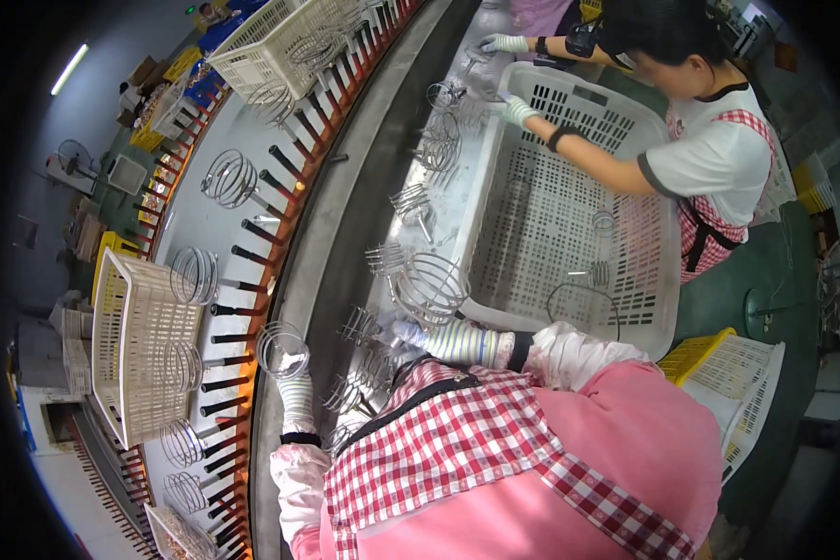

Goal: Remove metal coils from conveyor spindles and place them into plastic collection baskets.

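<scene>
Left hand [296, 397]: fingers holding wire coil [283, 348]
Right hand [443, 342]: by wire pieces [358, 325] (grip unclear)
Pegs [252, 256]: might snag wire coil swung leftward

At the upper left, a lit tube [69, 70] was seen above a fan [75, 159], near which a tray [127, 175] was set. At the right, a yellow crate [693, 359] was placed beside a white crate [751, 364], green floor [775, 271] was exposed behind them, and yellow bins [815, 182] were seen farther back.
</scene>
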Tool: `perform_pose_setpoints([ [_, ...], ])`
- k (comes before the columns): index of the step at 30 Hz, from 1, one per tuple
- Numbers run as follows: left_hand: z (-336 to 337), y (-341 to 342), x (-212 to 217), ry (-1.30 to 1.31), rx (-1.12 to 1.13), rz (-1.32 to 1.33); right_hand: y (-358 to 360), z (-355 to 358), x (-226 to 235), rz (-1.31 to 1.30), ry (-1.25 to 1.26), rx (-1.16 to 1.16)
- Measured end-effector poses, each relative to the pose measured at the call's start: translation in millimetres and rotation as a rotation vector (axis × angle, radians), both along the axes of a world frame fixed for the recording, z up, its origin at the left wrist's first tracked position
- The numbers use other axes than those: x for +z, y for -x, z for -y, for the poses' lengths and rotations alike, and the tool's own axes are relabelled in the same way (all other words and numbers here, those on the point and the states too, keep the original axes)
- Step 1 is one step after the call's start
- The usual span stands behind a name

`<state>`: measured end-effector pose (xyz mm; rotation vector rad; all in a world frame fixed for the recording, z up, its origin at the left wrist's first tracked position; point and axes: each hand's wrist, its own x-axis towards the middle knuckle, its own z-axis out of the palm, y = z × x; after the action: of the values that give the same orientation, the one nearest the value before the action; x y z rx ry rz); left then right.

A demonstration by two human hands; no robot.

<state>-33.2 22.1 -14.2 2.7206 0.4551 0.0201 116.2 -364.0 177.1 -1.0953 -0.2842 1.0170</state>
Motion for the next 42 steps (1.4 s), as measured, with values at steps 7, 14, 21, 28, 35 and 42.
perform_pose_setpoints([
  [7,18,-52,31,-0.074,0.138,-0.121,-8,12,-4,-0.012,0.032,-0.023],
  [14,18,-48,53,-0.82,0.012,-0.132,-4,7,4,-0.03,0.073,-0.013],
  [21,39,-64,79,-0.438,0.008,-0.292,-5,9,8,0.022,0.044,-0.05],
  [28,43,-62,89,-0.387,-0.032,-0.38,3,0,-11,0.04,0.041,-0.036],
  [35,44,-41,102,-0.672,-0.107,-0.524,9,-11,-8,-0.008,-0.014,0.011],
  [42,44,-45,108,-0.596,-0.095,-0.503,10,-10,-1,-0.001,-0.011,0.009],
])
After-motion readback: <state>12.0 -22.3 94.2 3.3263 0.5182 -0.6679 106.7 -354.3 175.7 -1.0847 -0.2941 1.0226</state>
